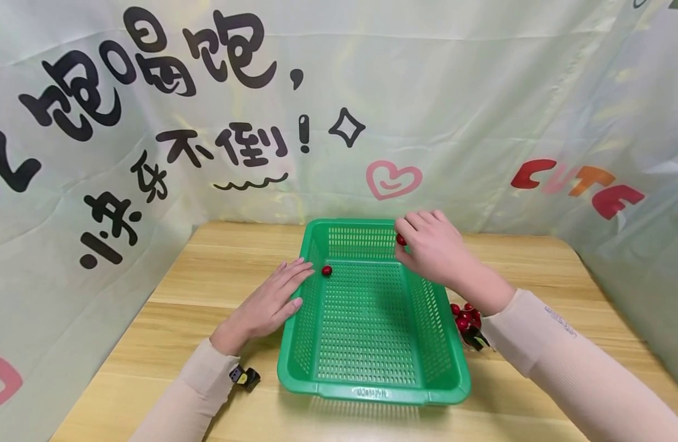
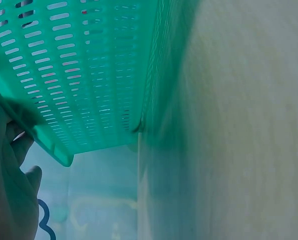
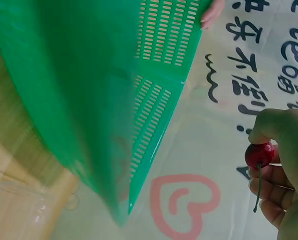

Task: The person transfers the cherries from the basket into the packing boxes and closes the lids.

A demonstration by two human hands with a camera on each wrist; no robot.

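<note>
A green plastic basket [image 1: 457, 374] with slotted walls stands on the table. My left hand [image 1: 269, 301] rests along its left rim with fingers extended; the left wrist view shows the fingers [image 2: 22, 146] at the rim from outside. Over the basket's far right corner, my right hand [image 1: 434, 248] pinches a red cherry [image 3: 259, 156] between thumb and forefinger. Its thin green stem [image 3: 258, 192] hangs down in the right wrist view. Another red cherry [image 1: 327, 271] lies inside the basket, near the left wall and close to my left fingertips.
Right of the basket, partly behind my right forearm, sits a cluster of red cherries [image 1: 464, 318] with something dark by it. A small black strap piece [image 1: 249, 378] is by my left wrist. A printed cloth [image 1: 454, 123] hangs behind the wooden table [image 1: 206, 270].
</note>
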